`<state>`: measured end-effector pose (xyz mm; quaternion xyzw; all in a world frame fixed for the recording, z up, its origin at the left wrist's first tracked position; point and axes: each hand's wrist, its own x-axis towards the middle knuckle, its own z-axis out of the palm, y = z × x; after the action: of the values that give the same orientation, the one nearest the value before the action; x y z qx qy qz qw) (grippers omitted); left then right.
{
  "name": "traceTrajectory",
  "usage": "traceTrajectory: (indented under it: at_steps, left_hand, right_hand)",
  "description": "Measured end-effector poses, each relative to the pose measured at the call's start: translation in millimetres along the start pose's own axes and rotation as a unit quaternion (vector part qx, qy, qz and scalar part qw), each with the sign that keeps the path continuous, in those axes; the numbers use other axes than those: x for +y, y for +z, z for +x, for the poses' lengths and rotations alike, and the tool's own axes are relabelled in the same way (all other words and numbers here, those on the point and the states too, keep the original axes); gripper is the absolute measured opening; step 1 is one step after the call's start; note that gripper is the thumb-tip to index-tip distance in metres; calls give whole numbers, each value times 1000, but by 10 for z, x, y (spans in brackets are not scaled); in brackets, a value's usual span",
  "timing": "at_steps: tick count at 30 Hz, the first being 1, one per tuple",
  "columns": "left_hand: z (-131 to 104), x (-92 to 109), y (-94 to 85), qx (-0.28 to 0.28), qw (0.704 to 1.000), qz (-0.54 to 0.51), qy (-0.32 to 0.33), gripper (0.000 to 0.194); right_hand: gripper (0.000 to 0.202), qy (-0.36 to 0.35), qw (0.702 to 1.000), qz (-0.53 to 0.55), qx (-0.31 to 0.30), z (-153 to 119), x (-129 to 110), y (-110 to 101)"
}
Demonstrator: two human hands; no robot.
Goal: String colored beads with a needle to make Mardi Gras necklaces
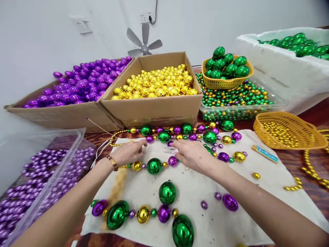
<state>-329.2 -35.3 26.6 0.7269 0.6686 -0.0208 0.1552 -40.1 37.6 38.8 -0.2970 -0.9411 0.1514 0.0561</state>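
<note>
My left hand [130, 152], with a beaded bracelet [112, 162] at the wrist, is over the cloth with thumb and index finger pinched; what lies between them is too small to name. My right hand [191, 154] has its fingers closed around a small clear or silvery item [169, 150] that I cannot make out well. A thin, faint line runs between the hands. Just below them lies a strand with a large green bead [154, 166]. Further bead strands lie behind the hands. Nearer me is another row with a green bead [118, 215] and a gold bead [143, 214].
Cardboard boxes of purple beads [82, 84] and gold beads [160, 92] stand at the back. A clear bin [77, 144] is at left. At right are a yellow basket [305, 137], a foam box [277, 73] and a blue-and-orange packet [265, 154].
</note>
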Motion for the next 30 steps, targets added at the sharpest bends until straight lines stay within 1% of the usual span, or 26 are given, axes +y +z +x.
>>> traceTrajectory:
  at_steps: [3,6,9,14,17,20,22,24,25,26,27,28,29,30]
  left_hand:
    - [-77,-115,-18,-8,1000,-23,-10,26]
    - [-111,-136,-38,-2,999,-54,5,22]
    - [-118,-66,-73,14,997,-78,25,24]
    - [-148,153,-166,67,990,-101,73,22]
    - [-171,273,-214,74,989,-100,85,21]
    - [-193,293,-222,66,990,-98,77,23]
    - [-213,225,-192,71,993,-76,48,25]
    - [-230,124,-132,99,995,-21,-6,27]
    - [-232,84,-94,120,992,12,-34,28]
    - [-226,62,-54,142,987,43,-58,29]
    - [-209,68,-17,162,982,65,-71,30]
    - [-177,103,15,173,980,74,-71,31]
    - [-128,166,39,169,981,69,-58,31]
    - [-62,251,55,152,986,53,-36,30]
  right_hand:
    - [24,-5,1000,-6,-8,134,-60,38]
    - [20,-13,1000,-9,-16,235,-124,50]
    - [18,-27,999,-7,-23,314,-194,27]
    - [17,-35,999,-5,-23,406,-295,-13]
    - [18,-32,999,0,-15,455,-357,12]
    - [20,-16,1000,8,-6,487,-367,30]
    - [20,4,1000,17,5,447,-280,2]
    - [21,27,999,25,28,293,-85,-69]
    - [23,38,997,38,46,160,50,-116]
    - [24,52,995,50,69,-13,205,-164]
    - [24,64,988,90,106,-221,373,-209]
    - [26,77,979,131,137,-456,551,-248]
    - [29,102,970,156,158,-707,728,-277]
    - [32,137,961,172,169,-964,899,-297]
